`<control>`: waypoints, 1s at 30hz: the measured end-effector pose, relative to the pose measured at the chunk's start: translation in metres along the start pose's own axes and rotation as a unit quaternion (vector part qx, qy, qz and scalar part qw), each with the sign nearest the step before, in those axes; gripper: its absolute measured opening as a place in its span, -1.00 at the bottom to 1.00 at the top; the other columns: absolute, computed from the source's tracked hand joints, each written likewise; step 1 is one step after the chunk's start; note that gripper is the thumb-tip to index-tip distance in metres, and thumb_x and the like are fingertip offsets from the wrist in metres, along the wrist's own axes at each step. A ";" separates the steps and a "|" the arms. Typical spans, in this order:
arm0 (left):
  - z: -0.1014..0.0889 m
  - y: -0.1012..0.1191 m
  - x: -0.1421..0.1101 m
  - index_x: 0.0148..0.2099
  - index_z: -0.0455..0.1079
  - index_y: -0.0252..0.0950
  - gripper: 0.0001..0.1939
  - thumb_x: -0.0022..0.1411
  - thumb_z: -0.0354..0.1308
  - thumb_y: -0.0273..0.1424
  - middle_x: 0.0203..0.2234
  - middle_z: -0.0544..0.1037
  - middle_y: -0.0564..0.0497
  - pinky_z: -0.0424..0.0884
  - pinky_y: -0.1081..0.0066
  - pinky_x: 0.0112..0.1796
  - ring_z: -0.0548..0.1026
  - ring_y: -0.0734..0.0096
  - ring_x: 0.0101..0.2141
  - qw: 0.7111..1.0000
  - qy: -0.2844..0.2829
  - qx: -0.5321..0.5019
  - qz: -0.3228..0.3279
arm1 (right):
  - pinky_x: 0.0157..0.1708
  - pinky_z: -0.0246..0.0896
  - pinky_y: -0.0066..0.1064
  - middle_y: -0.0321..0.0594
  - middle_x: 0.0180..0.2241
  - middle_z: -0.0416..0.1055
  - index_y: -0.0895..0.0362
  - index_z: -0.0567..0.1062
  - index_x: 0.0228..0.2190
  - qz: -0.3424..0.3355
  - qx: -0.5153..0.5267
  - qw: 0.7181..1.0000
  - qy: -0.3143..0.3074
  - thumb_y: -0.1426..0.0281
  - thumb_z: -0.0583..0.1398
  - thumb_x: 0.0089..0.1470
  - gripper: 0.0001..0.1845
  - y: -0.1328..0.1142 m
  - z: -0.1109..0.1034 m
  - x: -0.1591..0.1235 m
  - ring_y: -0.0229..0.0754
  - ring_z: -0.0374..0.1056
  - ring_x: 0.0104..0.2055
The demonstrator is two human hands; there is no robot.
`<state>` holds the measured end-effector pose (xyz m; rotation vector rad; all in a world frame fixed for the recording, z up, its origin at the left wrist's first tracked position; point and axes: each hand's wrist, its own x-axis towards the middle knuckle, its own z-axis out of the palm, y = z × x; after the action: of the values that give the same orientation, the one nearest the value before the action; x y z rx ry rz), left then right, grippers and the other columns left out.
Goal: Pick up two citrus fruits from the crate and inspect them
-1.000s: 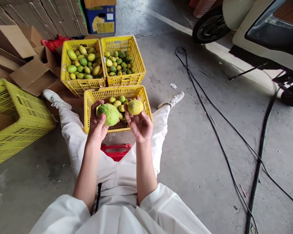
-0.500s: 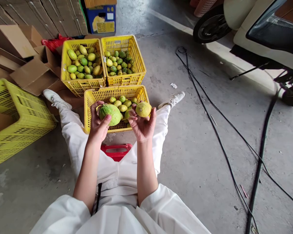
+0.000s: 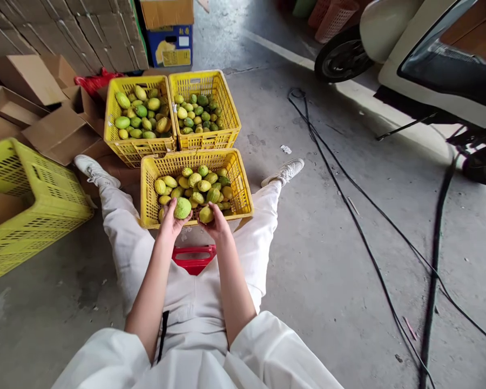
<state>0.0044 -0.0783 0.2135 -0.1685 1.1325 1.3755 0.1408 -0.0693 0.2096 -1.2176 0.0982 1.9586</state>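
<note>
My left hand (image 3: 171,222) is closed round a bumpy green lemon (image 3: 182,208). A smaller yellow-green lemon (image 3: 206,214) is held in my right hand (image 3: 220,224). Both hands are side by side at the near rim of a low yellow crate (image 3: 243,189) that stands between my legs. Inside that crate lie several green and yellow lemons (image 3: 195,180). Behind it stand two taller yellow crates: the left crate (image 3: 140,153) contains larger fruit, the right crate (image 3: 208,141) smaller, greener fruit.
A yellow-green crate (image 3: 44,205) with cardboard in it stands at the left. Behind it are open cardboard boxes (image 3: 60,132) and a blue carton (image 3: 170,46). Black cables (image 3: 364,246) cross the floor at the right, near a parked scooter (image 3: 405,70). Under me is a red stool (image 3: 193,265).
Both hands have lowered towards me and the crate's near rim, each still with its lemon. More of the fruit in the near crate now shows. The view has tilted slightly up.
</note>
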 end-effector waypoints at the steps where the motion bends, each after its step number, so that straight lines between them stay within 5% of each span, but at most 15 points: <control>1: -0.008 -0.005 0.006 -0.21 0.33 -0.21 -0.80 0.15 0.29 -0.37 -0.22 0.49 0.01 0.56 0.33 -0.26 0.51 0.37 -0.25 1.000 0.017 -0.001 -0.015 | -0.42 0.43 -0.38 -0.35 -0.49 0.37 0.07 0.30 -0.34 0.005 -0.004 1.000 0.017 0.30 0.09 0.13 -0.90 0.006 -0.005 0.006 -0.25 0.38 -0.45; 5: -0.032 -0.018 0.018 -0.22 0.29 -0.23 -0.89 0.24 0.18 -0.40 -0.30 0.47 -0.01 0.57 0.28 -0.37 0.50 0.36 -0.34 0.996 0.066 -0.006 -0.058 | -0.27 0.46 -0.22 -0.27 -0.46 0.37 0.09 0.29 -0.35 0.012 -0.004 1.000 0.009 0.36 -0.02 0.15 -0.88 0.010 -0.003 0.025 -0.19 0.41 -0.37; 10: -0.045 -0.023 0.022 -0.26 0.29 -0.24 -0.90 0.22 0.19 -0.45 -0.32 0.47 0.02 0.57 0.21 -0.36 0.50 0.39 -0.36 0.993 0.084 -0.026 -0.083 | -0.06 0.41 -0.14 -0.20 -0.28 0.46 0.07 0.36 -0.23 -0.072 0.033 0.991 -0.112 0.27 -0.01 0.13 -0.76 -0.054 0.070 0.023 -0.16 0.43 -0.10; 13: -0.047 -0.024 0.025 -0.27 0.30 -0.24 -0.85 0.16 0.25 -0.47 -0.31 0.48 0.01 0.57 0.20 -0.34 0.51 0.37 -0.35 0.992 0.079 -0.036 -0.089 | 0.04 0.33 -0.07 -0.16 -0.12 0.46 0.05 0.40 -0.15 -0.221 0.107 0.916 -0.317 0.17 -0.01 0.16 -0.67 -0.098 0.116 0.003 -0.15 0.37 0.05; 15: -0.047 -0.025 0.027 -0.28 0.30 -0.25 -0.82 0.14 0.27 -0.48 -0.31 0.49 0.01 0.56 0.19 -0.32 0.52 0.36 -0.35 0.992 0.076 -0.038 -0.091 | 0.07 0.29 -0.06 -0.26 -0.02 0.44 -0.04 0.39 -0.08 -0.283 0.091 0.888 -0.352 0.18 -0.03 0.18 -0.65 -0.111 0.127 -0.006 -0.18 0.32 0.12; 18: -0.046 -0.027 0.028 -0.28 0.29 -0.23 -0.78 0.11 0.29 -0.51 -0.30 0.48 0.04 0.55 0.19 -0.31 0.52 0.38 -0.35 0.992 0.076 -0.037 -0.090 | 0.14 0.19 -0.11 -0.34 0.19 0.26 -0.14 0.24 0.13 -0.374 -0.162 0.875 -0.263 0.14 -0.14 0.24 -0.52 -0.097 0.102 0.000 -0.21 0.21 0.24; 19: -0.046 -0.028 0.027 -0.27 0.28 -0.22 -0.76 0.10 0.30 -0.51 -0.30 0.48 0.05 0.55 0.19 -0.31 0.52 0.39 -0.35 0.992 0.077 -0.036 -0.090 | 0.16 0.16 -0.17 -0.30 0.25 0.19 -0.11 0.16 0.19 -0.383 -0.345 0.841 -0.168 0.16 -0.23 0.27 -0.48 -0.084 0.084 0.006 -0.24 0.16 0.27; 20: -0.046 -0.029 0.027 -0.27 0.28 -0.21 -0.75 0.09 0.30 -0.51 -0.29 0.47 0.05 0.55 0.20 -0.32 0.52 0.40 -0.35 0.992 0.079 -0.035 -0.092 | 0.18 0.12 -0.19 -0.28 0.28 0.14 -0.10 0.10 0.23 -0.351 -0.556 0.751 -0.062 0.19 -0.29 0.29 -0.46 -0.068 0.063 0.013 -0.26 0.11 0.29; 21: -0.046 -0.029 0.026 -0.26 0.28 -0.20 -0.74 0.09 0.31 -0.50 -0.29 0.47 0.04 0.55 0.22 -0.34 0.52 0.39 -0.35 0.991 0.082 -0.033 -0.096 | 0.22 0.03 -0.05 -0.12 0.25 0.18 0.00 0.18 0.20 -0.311 -0.626 0.715 -0.022 0.19 -0.17 0.28 -0.48 -0.051 0.041 0.020 -0.11 0.10 0.30; 24: -0.044 -0.030 0.024 -0.22 0.29 -0.22 -0.79 0.14 0.27 -0.43 -0.32 0.45 -0.01 0.54 0.32 -0.43 0.49 0.38 -0.38 0.989 0.098 -0.029 -0.110 | 0.23 -0.26 0.22 0.09 0.11 0.34 0.14 0.42 0.00 -0.240 -0.735 0.633 0.019 0.28 0.19 0.09 -0.57 -0.004 -0.020 0.032 0.19 0.13 0.25; 26: -0.037 -0.025 0.025 -0.20 0.28 -0.23 -0.86 0.21 0.18 -0.38 -0.35 0.42 -0.02 0.52 0.37 -0.49 0.46 0.38 -0.40 0.987 0.107 -0.031 -0.115 | 0.28 -0.41 0.14 0.08 0.07 0.37 0.15 0.45 -0.04 -0.228 -0.789 0.570 0.025 0.35 0.25 0.04 -0.59 0.015 -0.047 0.035 0.17 0.10 0.26; 30: 0.007 0.015 0.027 -0.10 0.26 -0.20 -0.88 0.32 -0.01 -0.37 -0.29 0.41 -0.06 0.50 0.41 -0.48 0.47 0.34 -0.31 0.992 0.077 -0.043 -0.085 | 0.24 -0.24 0.08 0.04 -0.01 0.43 0.13 0.45 -0.05 -0.217 -0.855 0.470 0.010 0.30 0.16 0.15 -0.66 0.018 -0.067 0.040 0.11 0.22 0.15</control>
<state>-0.0098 -0.0518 0.2052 -0.4302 1.1584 1.2756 0.1686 -0.0881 0.1363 -1.9167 -2.4291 0.9952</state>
